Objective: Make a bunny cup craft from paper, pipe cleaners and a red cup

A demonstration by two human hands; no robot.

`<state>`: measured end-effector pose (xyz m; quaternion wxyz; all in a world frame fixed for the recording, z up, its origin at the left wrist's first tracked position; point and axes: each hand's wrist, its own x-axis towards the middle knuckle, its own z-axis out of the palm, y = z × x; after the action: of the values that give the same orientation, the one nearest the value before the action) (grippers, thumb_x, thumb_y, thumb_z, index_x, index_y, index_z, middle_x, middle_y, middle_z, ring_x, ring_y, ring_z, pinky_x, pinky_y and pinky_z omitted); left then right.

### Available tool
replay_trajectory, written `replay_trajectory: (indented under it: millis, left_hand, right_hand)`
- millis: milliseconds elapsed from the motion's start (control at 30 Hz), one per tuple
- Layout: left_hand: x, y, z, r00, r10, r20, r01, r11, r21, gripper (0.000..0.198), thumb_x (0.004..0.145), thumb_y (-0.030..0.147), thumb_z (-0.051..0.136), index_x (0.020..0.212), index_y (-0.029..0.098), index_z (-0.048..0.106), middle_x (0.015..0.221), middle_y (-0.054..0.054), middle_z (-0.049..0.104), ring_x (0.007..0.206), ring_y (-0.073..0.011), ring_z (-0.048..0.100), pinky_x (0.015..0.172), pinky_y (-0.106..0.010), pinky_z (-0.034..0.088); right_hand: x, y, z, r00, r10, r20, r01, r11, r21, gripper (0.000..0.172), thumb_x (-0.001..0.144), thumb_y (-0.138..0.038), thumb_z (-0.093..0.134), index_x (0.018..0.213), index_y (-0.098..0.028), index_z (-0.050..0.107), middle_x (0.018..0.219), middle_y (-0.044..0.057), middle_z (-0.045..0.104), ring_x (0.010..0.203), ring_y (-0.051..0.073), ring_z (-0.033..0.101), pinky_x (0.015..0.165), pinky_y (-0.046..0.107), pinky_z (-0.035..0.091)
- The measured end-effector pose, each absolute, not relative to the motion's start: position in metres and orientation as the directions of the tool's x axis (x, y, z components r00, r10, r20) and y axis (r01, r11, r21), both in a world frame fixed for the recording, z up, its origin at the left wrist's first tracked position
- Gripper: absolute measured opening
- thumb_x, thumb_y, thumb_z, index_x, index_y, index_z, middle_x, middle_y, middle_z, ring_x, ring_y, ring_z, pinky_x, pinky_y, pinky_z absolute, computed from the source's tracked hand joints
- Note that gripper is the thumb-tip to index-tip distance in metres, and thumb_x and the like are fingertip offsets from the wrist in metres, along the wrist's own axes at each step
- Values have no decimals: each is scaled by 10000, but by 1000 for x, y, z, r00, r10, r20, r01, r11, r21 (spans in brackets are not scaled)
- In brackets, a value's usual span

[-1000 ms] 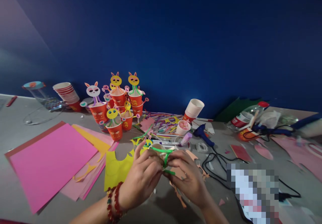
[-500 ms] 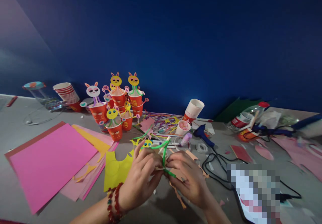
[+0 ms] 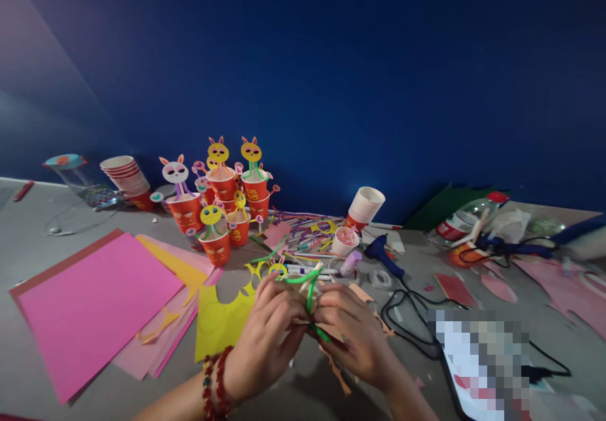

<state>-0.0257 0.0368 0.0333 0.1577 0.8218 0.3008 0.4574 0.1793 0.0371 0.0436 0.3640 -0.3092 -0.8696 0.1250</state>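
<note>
Both hands meet low in the centre of the head view, around a bent green fuzzy stem [image 3: 310, 295]. My left hand [image 3: 274, 326], with red beads at the wrist, has its fingers pinched at the stem's left side. From the right, my right hand [image 3: 353, 329] is closed on the same stem, whose lower end sticks out beneath the fingers. A pale piece shows between the hands, partly hidden. Just behind them lies a yellow paper face [image 3: 278, 269]. Yellow paper with cut-outs [image 3: 220, 323] is left of my left hand.
Red cups with paper animal faces [image 3: 215, 247] stand back left. Pink sheets [image 3: 95, 307] lie at the left. Pens and coloured stems [image 3: 307, 238] are behind the hands. At the right are a blue glue gun [image 3: 386, 257], black cable [image 3: 411, 307], bottle [image 3: 461, 219] and blurred-out phone [image 3: 457, 383].
The green stem has shifted and tilted slightly between the fingers, and my left fingers have curled in a little more. Both hands stay in nearly the same place.
</note>
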Motion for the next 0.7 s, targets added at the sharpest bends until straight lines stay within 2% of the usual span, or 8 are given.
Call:
replay_trajectory:
  millis: [200, 300, 400, 500, 700]
  left_hand:
    - [-29, 35, 42, 438, 652, 619, 294, -754, 587, 302, 767, -11, 528, 965, 215, 498, 915, -35, 648, 921, -209, 564, 1032, -512, 388]
    - [-31, 35, 43, 445, 655, 611, 266, -747, 609, 345, 744, -14, 522, 1000, 216, 489, 929, -45, 637, 941, -224, 555, 1023, -521, 390]
    - [-31, 35, 41, 413, 681, 604, 260, -724, 639, 358, 753, -15, 519, 1031, 209, 487, 944, -55, 625, 940, -223, 543, 971, -476, 434]
    - [-31, 35, 40, 396, 696, 599, 256, -710, 656, 345, 767, -16, 518, 1029, 208, 493, 939, -59, 616, 925, -220, 530, 893, -418, 471]
    - [-37, 36, 46, 428, 719, 547, 173, -660, 731, 244, 848, 39, 514, 1029, 202, 508, 963, -62, 602, 930, -209, 543, 927, -426, 449]
  right_hand:
    - [178, 36, 49, -562, 627, 539, 490, 778, -394, 132, 989, -295, 517, 969, -202, 608, 956, 84, 687, 1036, 257, 615, 967, 423, 512]
    - [177, 36, 49, -569, 568, 594, 477, 817, -324, 116, 974, -220, 515, 991, -204, 629, 951, 75, 707, 973, 239, 630, 993, 444, 506]
    - [175, 38, 46, -560, 518, 647, 455, 845, -282, 177, 965, -140, 488, 1009, -214, 643, 905, 51, 720, 843, 202, 640, 974, 432, 517]
    - [174, 39, 46, -551, 514, 658, 471, 842, -263, 183, 947, -109, 504, 1003, -215, 643, 896, 46, 725, 826, 196, 645, 957, 422, 527]
    - [172, 38, 56, -584, 489, 648, 492, 848, -196, 161, 958, -129, 507, 964, -206, 649, 872, 47, 731, 817, 199, 656, 956, 411, 535]
